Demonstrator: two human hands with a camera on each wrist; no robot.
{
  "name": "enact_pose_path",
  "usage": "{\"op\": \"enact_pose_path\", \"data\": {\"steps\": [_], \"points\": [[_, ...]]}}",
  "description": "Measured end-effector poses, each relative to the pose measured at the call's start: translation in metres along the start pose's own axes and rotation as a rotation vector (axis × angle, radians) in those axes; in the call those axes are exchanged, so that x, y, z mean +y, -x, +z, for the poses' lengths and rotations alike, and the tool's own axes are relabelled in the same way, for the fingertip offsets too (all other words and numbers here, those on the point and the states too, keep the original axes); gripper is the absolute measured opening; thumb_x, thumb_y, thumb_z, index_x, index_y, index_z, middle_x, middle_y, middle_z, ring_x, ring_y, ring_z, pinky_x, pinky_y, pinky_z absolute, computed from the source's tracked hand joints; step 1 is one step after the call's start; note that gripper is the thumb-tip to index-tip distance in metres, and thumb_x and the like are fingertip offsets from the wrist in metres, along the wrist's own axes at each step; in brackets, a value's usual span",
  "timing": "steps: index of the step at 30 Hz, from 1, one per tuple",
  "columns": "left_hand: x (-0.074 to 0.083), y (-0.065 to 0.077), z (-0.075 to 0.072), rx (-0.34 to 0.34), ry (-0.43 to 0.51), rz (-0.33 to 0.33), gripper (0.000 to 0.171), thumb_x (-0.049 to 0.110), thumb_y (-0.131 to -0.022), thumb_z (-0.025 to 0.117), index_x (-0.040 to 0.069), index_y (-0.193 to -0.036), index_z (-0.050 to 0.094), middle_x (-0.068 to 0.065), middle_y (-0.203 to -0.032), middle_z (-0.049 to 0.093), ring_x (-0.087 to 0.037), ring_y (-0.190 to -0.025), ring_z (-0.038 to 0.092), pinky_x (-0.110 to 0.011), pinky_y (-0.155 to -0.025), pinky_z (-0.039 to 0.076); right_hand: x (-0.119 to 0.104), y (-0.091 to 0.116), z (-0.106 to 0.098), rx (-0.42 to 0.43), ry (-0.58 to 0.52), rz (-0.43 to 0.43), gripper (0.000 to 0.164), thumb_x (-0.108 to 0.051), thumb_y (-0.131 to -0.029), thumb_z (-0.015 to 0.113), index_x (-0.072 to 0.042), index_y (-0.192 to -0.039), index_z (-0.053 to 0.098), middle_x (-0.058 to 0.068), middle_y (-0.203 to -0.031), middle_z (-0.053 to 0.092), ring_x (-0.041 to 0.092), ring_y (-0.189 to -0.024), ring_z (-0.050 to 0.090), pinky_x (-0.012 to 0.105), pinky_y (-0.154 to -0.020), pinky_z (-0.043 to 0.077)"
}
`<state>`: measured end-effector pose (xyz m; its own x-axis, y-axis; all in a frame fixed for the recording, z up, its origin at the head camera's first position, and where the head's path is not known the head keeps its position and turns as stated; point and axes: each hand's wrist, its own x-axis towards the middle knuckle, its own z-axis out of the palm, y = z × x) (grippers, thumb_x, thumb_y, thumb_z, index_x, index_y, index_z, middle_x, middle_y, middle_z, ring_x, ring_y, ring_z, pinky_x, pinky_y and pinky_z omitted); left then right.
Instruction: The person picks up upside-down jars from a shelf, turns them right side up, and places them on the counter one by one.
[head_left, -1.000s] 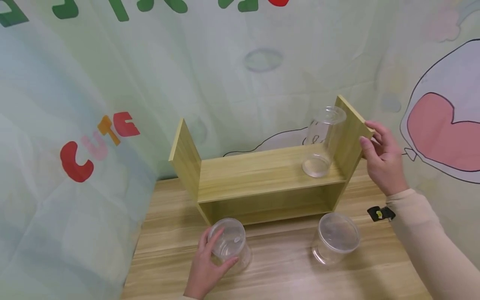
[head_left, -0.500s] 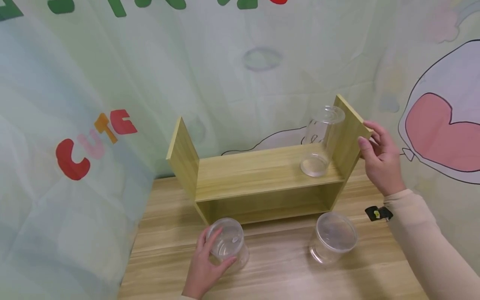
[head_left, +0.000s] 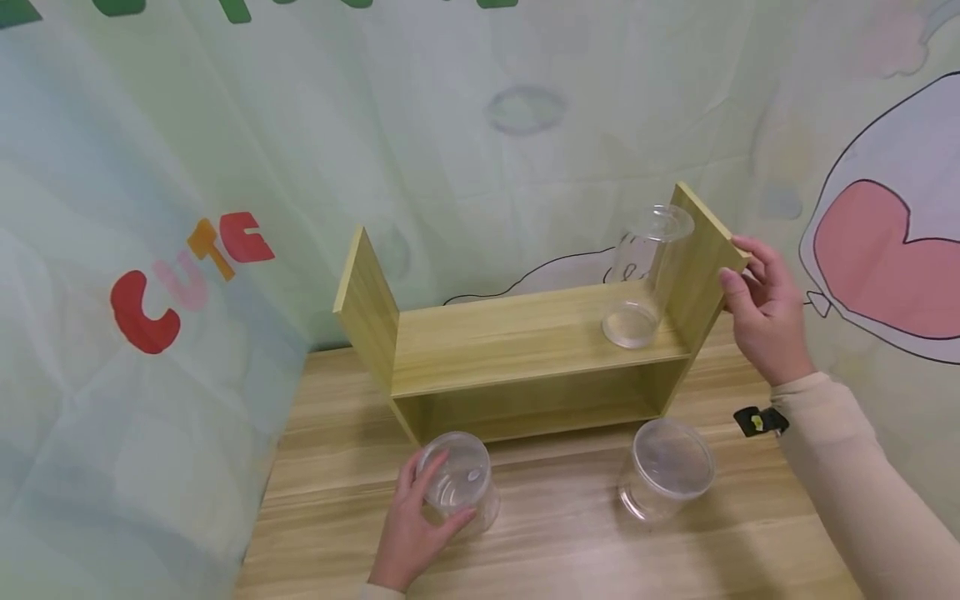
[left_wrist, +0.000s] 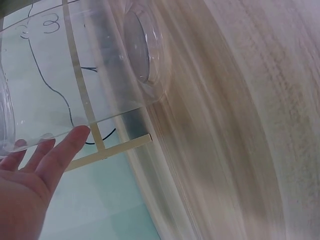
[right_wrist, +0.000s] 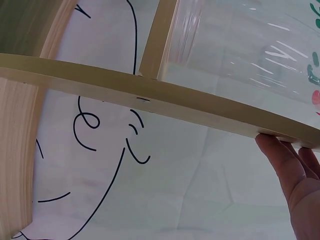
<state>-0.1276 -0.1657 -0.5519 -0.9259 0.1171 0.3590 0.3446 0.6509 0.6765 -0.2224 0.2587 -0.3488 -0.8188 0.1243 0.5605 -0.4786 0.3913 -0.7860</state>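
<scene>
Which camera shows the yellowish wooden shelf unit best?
The head view: it shows the yellowish wooden shelf unit nearly whole, from end to end. The left wrist view shows only some edges, partly through a clear cylindrical jar; the right wrist view shows one part close up, with the right hand touching it.

Table [head_left: 558,500] lies free between the left hand's [head_left: 411,529] jar [head_left: 461,487] and another jar [head_left: 671,462]; a panel [head_left: 699,271] blocks the right hand [head_left: 771,321] leftward.
</scene>
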Motion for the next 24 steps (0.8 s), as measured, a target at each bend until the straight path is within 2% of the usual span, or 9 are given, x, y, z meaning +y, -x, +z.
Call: {"op": "enact_pose_path", "data": {"steps": [5, 11, 15, 17, 21, 24], "points": [[0.001, 0.001, -0.001, 0.005, -0.01, -0.004, 0.085, 0.045, -0.06, 0.08, 0.032, -0.134, 0.042, 0.0, -0.139, 0.031, -0.031, -0.118, 0.042, -0.054, -0.085, 0.043, 0.013, 0.0, -0.001, -0.004, -0.002, 0.014, 0.044, -0.01, -0.094, 0.046, -0.016, -0.136, 0.037, 0.013, -0.122, 0.049, 0.017, -0.099, 0.055, 0.017, -0.071, 0.05], [0.0, 0.003, -0.002, -0.001, -0.017, -0.004, 0.084, 0.05, -0.061, 0.077, 0.032, -0.134, 0.041, -0.001, -0.14, 0.03, -0.034, -0.117, 0.043, -0.055, -0.084, 0.043, 0.002, 0.004, 0.003, -0.009, -0.019, 0.005, 0.044, -0.008, -0.094, 0.045, -0.014, -0.136, 0.036, 0.015, -0.121, 0.048, 0.018, -0.099, 0.055, 0.017, -0.072, 0.05], [0.0, 0.003, 0.0, -0.004, -0.023, 0.001, 0.087, 0.047, -0.061, 0.079, 0.031, -0.136, 0.039, 0.0, -0.141, 0.029, -0.035, -0.116, 0.043, -0.054, -0.083, 0.044, 0.008, 0.001, 0.0, -0.002, -0.003, -0.009, 0.044, -0.009, -0.094, 0.045, -0.015, -0.136, 0.036, 0.013, -0.121, 0.049, 0.017, -0.098, 0.055, 0.016, -0.07, 0.05], [0.001, 0.001, 0.0, 0.003, -0.019, 0.013, 0.089, 0.045, -0.06, 0.08, 0.029, -0.137, 0.038, -0.001, -0.141, 0.029, -0.034, -0.117, 0.043, -0.053, -0.084, 0.044, 0.014, -0.001, -0.002, -0.001, -0.004, -0.013, 0.044, -0.009, -0.094, 0.045, -0.015, -0.137, 0.036, 0.013, -0.121, 0.049, 0.017, -0.097, 0.055, 0.016, -0.069, 0.051], [0.0, 0.0, 0.001, 0.0, 0.007, 0.013, 0.095, 0.047, -0.059, 0.08, 0.027, -0.139, 0.034, -0.001, -0.142, 0.027, -0.03, -0.117, 0.042, -0.044, -0.083, 0.048, 0.019, -0.003, -0.004, -0.003, 0.003, -0.014, 0.045, -0.008, -0.094, 0.045, -0.015, -0.137, 0.035, 0.012, -0.12, 0.049, 0.018, -0.096, 0.054, 0.016, -0.069, 0.05], [0.0, 0.002, -0.001, -0.008, 0.017, 0.002, 0.099, 0.049, -0.057, 0.08, 0.026, -0.14, 0.032, -0.005, -0.143, 0.024, -0.03, -0.119, 0.039, -0.045, -0.084, 0.047, 0.019, -0.003, -0.003, -0.008, 0.005, -0.012, 0.045, -0.008, -0.094, 0.044, -0.016, -0.137, 0.034, 0.012, -0.119, 0.049, 0.018, -0.095, 0.054, 0.016, -0.069, 0.05]]}}
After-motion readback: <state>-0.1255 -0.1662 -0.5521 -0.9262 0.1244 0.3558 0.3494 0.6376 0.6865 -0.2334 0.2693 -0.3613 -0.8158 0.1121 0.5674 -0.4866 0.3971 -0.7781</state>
